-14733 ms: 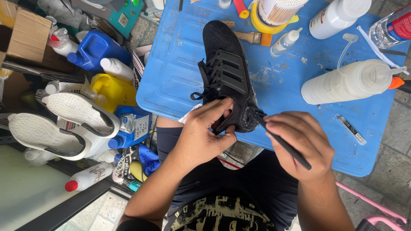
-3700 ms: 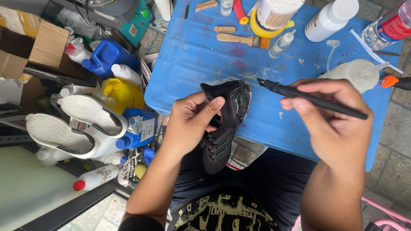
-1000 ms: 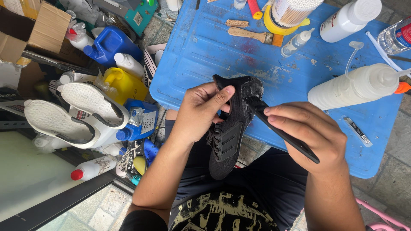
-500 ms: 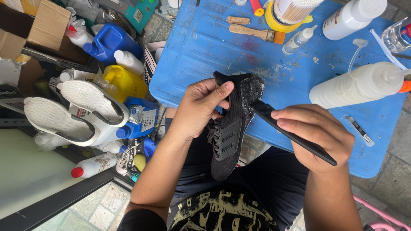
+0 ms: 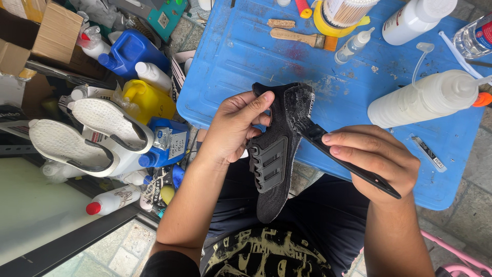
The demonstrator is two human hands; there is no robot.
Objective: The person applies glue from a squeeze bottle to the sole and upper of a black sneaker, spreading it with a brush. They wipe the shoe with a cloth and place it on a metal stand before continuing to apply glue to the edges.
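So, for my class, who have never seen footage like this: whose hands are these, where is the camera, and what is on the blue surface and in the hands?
The camera sits on the person's head and looks down, so both hands are their own. The left hand has a grip on a black shoe over the lap. The right hand holds a black brush with its head against the shoe's foamy end. On the blue table lie white bottles, a wooden brush and a small dropper bottle. White shoes rest to the left.
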